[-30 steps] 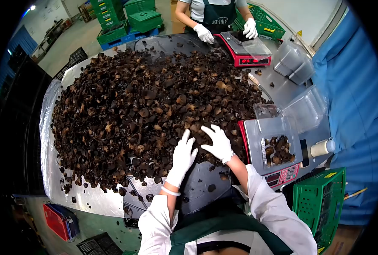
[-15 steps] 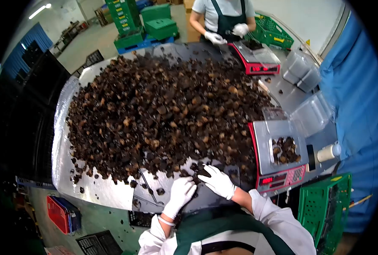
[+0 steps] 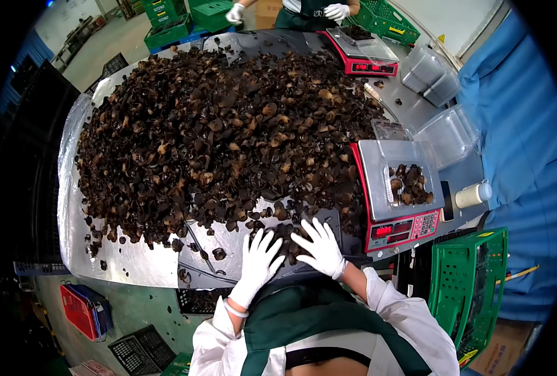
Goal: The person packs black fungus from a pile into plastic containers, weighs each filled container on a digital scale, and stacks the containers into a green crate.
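Note:
My left hand, in a white glove, lies palm down at the near edge of the table with its fingers spread. Opposite it, my right hand, also gloved, has its fingers fanned out. A few dark wood ear mushrooms lie between the two hands. Beyond my fingertips spreads a large heap of brown-black wood ear mushrooms. To the right, a clear plastic tray holding some mushrooms rests on a red-framed digital scale with a lit display.
Across the table stands a co-worker in an apron, near a second red scale. Clear plastic containers and a white bottle are at the right. Green crates stand beside me; a red basket is on the floor at left.
My fingers have spread wider, and the gloves point further forward. The co-worker's one hand has moved left, away from the far scale. My view has shifted, so the table sits higher.

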The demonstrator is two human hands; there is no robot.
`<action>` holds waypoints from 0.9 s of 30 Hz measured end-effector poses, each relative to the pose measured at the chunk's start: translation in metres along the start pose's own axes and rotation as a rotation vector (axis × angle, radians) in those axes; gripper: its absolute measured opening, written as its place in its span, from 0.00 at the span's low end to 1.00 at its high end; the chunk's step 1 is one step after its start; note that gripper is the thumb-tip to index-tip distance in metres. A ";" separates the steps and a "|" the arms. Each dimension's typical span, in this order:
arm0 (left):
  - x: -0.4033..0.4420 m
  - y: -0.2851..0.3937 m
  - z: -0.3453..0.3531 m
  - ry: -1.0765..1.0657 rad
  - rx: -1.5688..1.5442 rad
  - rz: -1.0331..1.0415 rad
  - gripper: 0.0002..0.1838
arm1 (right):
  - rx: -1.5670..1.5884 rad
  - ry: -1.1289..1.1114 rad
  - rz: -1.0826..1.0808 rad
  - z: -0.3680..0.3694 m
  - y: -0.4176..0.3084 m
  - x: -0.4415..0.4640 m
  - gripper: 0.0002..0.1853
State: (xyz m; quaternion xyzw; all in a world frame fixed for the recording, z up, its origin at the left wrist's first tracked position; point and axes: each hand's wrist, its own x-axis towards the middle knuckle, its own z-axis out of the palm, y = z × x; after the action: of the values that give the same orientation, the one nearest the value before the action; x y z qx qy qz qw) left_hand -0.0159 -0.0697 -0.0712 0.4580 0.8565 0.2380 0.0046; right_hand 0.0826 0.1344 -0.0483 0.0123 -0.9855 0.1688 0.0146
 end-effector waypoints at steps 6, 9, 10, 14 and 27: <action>-0.049 -0.011 -0.016 0.108 -0.124 -0.148 0.23 | 0.103 0.073 -0.023 -0.010 0.015 -0.023 0.30; -0.054 -0.018 -0.007 0.223 -0.270 -0.271 0.29 | 0.210 0.170 0.062 -0.017 0.020 -0.016 0.38; -0.048 -0.015 -0.010 0.222 -0.280 -0.286 0.31 | 0.221 0.183 0.070 -0.016 0.021 -0.013 0.43; -0.016 -0.006 -0.014 0.051 -0.133 -0.141 0.36 | 0.138 0.091 0.051 -0.007 0.015 -0.006 0.48; -0.035 -0.014 -0.016 -0.007 -0.234 -0.256 0.43 | 0.270 0.202 0.152 -0.005 0.027 -0.001 0.46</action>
State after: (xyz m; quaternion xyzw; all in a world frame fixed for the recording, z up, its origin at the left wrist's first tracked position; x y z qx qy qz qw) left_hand -0.0102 -0.1098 -0.0701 0.3425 0.8742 0.3320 0.0914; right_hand 0.0828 0.1612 -0.0526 -0.0774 -0.9455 0.3004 0.0990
